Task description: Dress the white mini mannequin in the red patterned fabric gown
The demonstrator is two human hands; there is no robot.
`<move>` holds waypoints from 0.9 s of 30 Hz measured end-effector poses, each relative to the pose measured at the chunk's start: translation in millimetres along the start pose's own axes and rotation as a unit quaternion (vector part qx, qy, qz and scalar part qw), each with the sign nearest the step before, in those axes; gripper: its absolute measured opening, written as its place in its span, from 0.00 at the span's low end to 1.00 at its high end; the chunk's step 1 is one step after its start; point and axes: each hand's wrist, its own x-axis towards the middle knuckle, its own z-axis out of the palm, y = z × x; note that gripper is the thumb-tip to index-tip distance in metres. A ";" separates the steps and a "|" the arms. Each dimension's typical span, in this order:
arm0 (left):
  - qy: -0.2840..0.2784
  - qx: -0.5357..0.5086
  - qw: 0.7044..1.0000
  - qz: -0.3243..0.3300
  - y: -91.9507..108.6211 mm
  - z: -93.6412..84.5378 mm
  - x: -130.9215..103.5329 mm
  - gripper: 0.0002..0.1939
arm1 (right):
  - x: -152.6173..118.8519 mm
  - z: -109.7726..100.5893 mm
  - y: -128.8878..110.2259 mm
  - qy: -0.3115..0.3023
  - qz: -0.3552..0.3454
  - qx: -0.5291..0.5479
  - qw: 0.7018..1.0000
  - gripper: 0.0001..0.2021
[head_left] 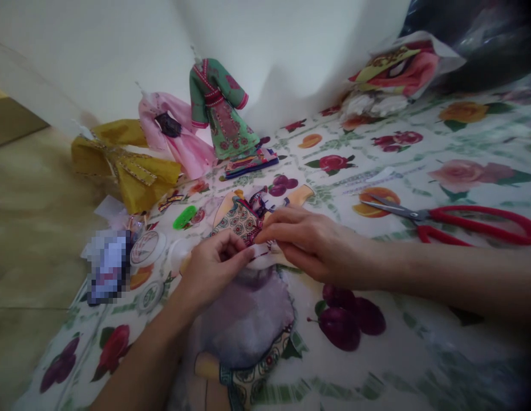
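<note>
A flat doll figure lies on the cloth, wearing a small patterned bodice point(238, 221) and a sheer pale lilac skirt point(252, 325) with a patterned border. At its waist, a narrow white strip point(260, 249) crosses between bodice and skirt. My left hand point(216, 262) is closed, thumb and forefinger pinching the strip's left end. From the right, my right hand point(314, 242) reaches over the waist with fingertips pressed together at the bodice's lower edge. What these fingertips pinch is too small to make out.
Red-handled scissors point(423, 216) lie partly spread at right. Behind stand a green doll robe point(220, 108), a pink dress point(177, 134) and a mustard dress point(124, 162). At left are a green oval piece point(185, 217), a round white tape roll point(148, 249) and a smaller ring point(150, 295). A fruit-print tablecloth point(402, 365) lies beneath.
</note>
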 end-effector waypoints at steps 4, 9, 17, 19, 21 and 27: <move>0.004 0.011 1.000 0.014 -1.5 0.0 -0.2 0.16 | -1.3 2.6 -1.5 -0.051 -0.057 -0.098 0.992 0.16; -0.002 -0.002 1.000 0.020 -1.9 -1.0 -0.6 0.14 | -4.6 7.0 1.5 -0.067 -0.102 -0.180 0.976 0.16; 0.007 -0.022 0.999 0.034 -5.3 1.3 -1.8 0.15 | -5.7 7.1 -0.5 -0.067 -0.120 -0.204 0.969 0.17; 0.012 -0.014 0.999 0.037 -5.5 2.1 -3.4 0.16 | -5.7 6.9 -0.9 -0.066 -0.121 -0.206 0.969 0.17; 0.014 0.004 0.999 0.037 -5.0 2.5 -5.5 0.16 | -5.6 6.8 -0.9 -0.066 -0.121 -0.207 0.968 0.16; 0.030 0.066 0.996 0.042 1.3 -0.7 -10.5 0.12 | -6.1 6.8 -0.8 -0.067 -0.127 -0.212 0.967 0.16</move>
